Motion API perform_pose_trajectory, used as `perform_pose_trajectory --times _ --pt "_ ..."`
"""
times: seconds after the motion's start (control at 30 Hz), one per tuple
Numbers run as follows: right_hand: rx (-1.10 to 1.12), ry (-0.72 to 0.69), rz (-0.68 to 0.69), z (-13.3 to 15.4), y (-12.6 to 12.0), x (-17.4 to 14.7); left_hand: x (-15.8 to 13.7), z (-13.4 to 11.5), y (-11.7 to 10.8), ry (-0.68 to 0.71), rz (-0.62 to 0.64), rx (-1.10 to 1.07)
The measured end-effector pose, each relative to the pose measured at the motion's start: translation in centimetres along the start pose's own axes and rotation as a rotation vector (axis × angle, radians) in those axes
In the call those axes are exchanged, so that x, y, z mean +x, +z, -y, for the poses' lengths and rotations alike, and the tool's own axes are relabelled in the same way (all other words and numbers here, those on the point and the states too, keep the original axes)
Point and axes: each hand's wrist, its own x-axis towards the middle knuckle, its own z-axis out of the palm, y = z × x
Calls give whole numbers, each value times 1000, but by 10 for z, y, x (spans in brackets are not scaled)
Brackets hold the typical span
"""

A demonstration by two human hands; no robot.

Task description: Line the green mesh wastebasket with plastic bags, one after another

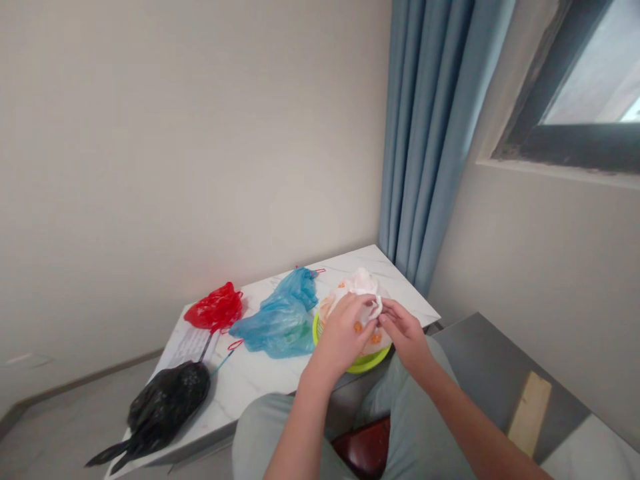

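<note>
A white plastic bag (pixel 361 281) with orange print sits in a lime-green basket (pixel 370 363) at the table's near edge. Both my hands are at the top of this bag. My left hand (pixel 349 328) pinches a twisted white strand of it from the left side. On the right, my right hand (pixel 403 330) has its thumb and fingertips closed on the same twisted part. The bag's contents are covered by the plastic and my hands.
On the white marbled table (pixel 270 387) lie a blue plastic bag (pixel 285 320), a red bag (pixel 215 308) and a black tied bag (pixel 167 403). A written sheet (pixel 187 348) lies between the red and black bags. A blue curtain (pixel 425 133) hangs behind; a wood piece (pixel 530 413) is at right.
</note>
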Motion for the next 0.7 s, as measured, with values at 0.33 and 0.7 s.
perform_pose_trajectory --times 0.33,0.7 --pt "-319 -200 211 44 -11 -39 -18 -10 -67 35 -349 366" --pt "-887 178 135 -99 -129 -105 -90 61 -192 -461 -558 741"
